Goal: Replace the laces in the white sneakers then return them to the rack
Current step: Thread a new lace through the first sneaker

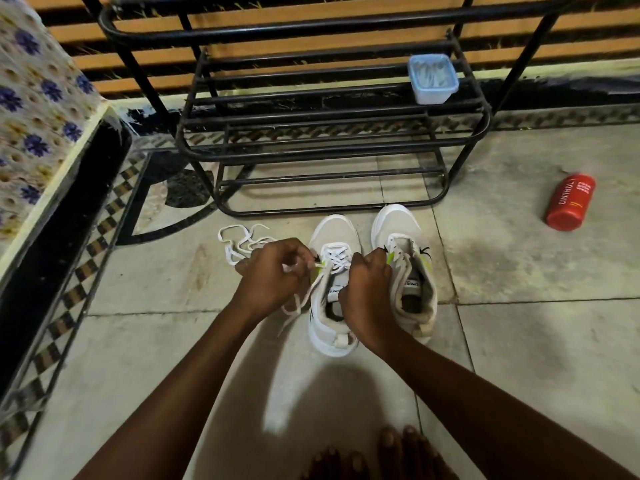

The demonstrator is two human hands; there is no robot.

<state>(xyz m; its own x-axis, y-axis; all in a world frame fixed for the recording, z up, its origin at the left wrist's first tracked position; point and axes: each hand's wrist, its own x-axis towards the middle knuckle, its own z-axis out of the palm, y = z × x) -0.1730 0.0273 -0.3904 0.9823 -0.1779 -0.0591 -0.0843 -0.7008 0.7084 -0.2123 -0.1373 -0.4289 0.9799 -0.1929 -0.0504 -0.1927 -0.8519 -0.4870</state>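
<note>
Pale tiled floor (519,341), checkered border strip (81,271), floral cloth (34,98) at left, perhaps slatted orange wall (329,43) behind.

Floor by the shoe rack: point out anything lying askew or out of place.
A red bottle lies tipped on its side on the tiles right of the rack, apart from everything else. A loose white lace sprawls in a tangle left of the sneakers. Nothing looks spilled or damaged.

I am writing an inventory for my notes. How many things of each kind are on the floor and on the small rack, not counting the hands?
White sneakers: 2
Pile of loose lace: 1
Red bottle: 1
Plastic container, on the rack: 1
Total: 5
</note>
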